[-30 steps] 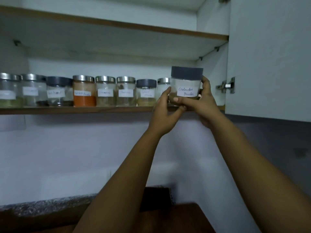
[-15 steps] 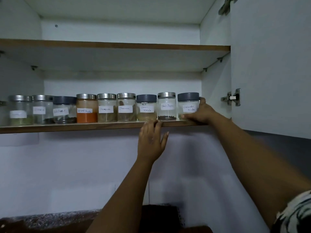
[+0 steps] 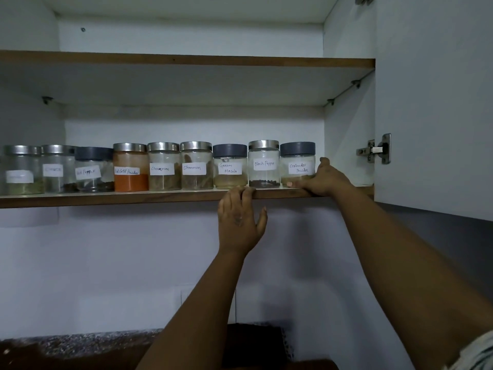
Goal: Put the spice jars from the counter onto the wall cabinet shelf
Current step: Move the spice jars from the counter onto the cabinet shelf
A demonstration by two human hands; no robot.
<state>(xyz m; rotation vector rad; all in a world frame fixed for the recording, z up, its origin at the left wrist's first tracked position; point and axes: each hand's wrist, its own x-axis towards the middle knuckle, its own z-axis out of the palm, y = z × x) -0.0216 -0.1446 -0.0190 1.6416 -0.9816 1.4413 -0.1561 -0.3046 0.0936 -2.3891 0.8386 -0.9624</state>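
A row of several labelled glass spice jars stands on the lower wall cabinet shelf [image 3: 133, 196]. The rightmost is the coriander powder jar [image 3: 297, 164], with a dark grey lid, standing upright next to the black pepper jar [image 3: 264, 164] and the garam masala jar [image 3: 230, 166]. My right hand [image 3: 324, 177] wraps the coriander jar's right side and base, thumb along its front bottom. My left hand [image 3: 240, 220] holds nothing; its fingertips rest on the shelf's front edge below the garam masala jar.
The open cabinet door [image 3: 432, 102] with its hinge [image 3: 378, 149] hangs to the right. An upper shelf [image 3: 186, 61] spans above the jars. A short stretch of the lower shelf shows right of the coriander jar. The speckled counter [image 3: 80, 343] lies below.
The coriander jar went from being held in both hands in front of the shelf to standing at the row's right end. My left hand let go and dropped to the shelf edge.
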